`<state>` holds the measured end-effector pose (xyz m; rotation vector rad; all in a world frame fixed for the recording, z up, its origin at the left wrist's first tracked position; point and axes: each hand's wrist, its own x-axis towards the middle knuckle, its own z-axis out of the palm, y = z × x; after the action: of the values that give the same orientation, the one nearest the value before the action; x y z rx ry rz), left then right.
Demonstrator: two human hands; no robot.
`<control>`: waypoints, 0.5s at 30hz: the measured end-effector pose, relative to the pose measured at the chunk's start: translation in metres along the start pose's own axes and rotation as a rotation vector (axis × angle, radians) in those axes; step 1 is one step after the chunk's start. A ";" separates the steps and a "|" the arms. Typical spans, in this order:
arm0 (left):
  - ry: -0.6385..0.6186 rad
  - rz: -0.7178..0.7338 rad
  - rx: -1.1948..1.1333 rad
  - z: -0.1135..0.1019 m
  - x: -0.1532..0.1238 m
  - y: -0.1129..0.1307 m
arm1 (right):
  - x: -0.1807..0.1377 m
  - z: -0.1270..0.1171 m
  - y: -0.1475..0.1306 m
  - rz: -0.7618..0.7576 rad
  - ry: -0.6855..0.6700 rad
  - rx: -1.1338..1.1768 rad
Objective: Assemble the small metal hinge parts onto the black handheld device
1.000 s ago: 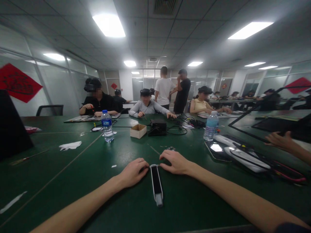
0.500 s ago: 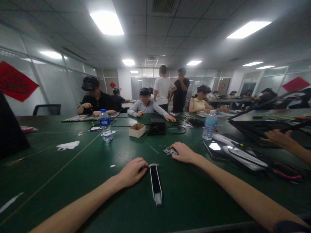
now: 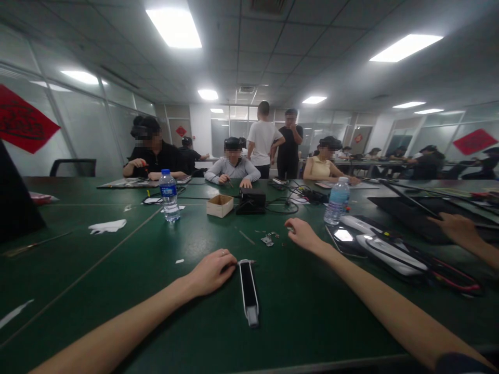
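Note:
A long narrow black strip with white ends (image 3: 248,291) lies on the green table (image 3: 128,259) in front of me. My left hand (image 3: 211,271) rests curled at its far left corner, fingers closed and touching that end; a ring shows on one finger. My right hand (image 3: 303,232) is stretched farther out, loosely curled just right of small metal parts (image 3: 268,239) scattered on the table. Whether its fingers hold anything is not visible.
A cardboard box (image 3: 220,205), a black device with cables (image 3: 251,201) and two water bottles (image 3: 169,195) (image 3: 337,200) stand mid-table. White and black gear with cables (image 3: 384,249) lies at right, near another person's hand (image 3: 458,227). Several people sit and stand at the far side.
My right hand left the strip's far end and reached forward and right, past the small metal parts. My left hand stayed at the strip's corner. The strip has not moved.

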<state>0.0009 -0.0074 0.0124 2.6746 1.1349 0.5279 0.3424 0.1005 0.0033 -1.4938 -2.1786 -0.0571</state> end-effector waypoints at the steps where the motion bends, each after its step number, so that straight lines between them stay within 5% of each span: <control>1: 0.004 0.006 0.001 0.000 0.000 -0.001 | 0.000 0.002 0.004 0.012 -0.030 -0.026; 15: 0.004 -0.002 -0.014 0.000 0.000 -0.002 | -0.008 0.012 -0.022 -0.129 -0.136 -0.135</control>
<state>-0.0008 -0.0062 0.0115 2.6613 1.1302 0.5393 0.3211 0.0883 -0.0055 -1.4649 -2.4219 -0.1527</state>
